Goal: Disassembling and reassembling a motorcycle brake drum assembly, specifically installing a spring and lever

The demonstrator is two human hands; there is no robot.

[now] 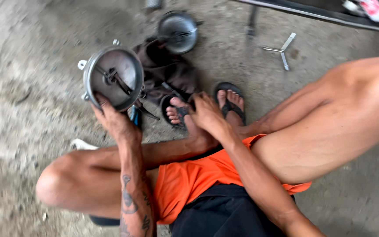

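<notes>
- Left hand (112,118) clenched on lower rim of round metal housing (114,77), held tilted above concrete floor (27,109); bare floor open to its left.
- Right hand (206,112) lowered by sandalled feet, fingers loose, gripping nothing visible.
- Dark rag (165,72), second round part (177,31), three-armed wrench (281,50) beyond; blurred.

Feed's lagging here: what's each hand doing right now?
Left hand: closed on the round metal cover.
Right hand: holds nothing, resting near the sandal.
</notes>
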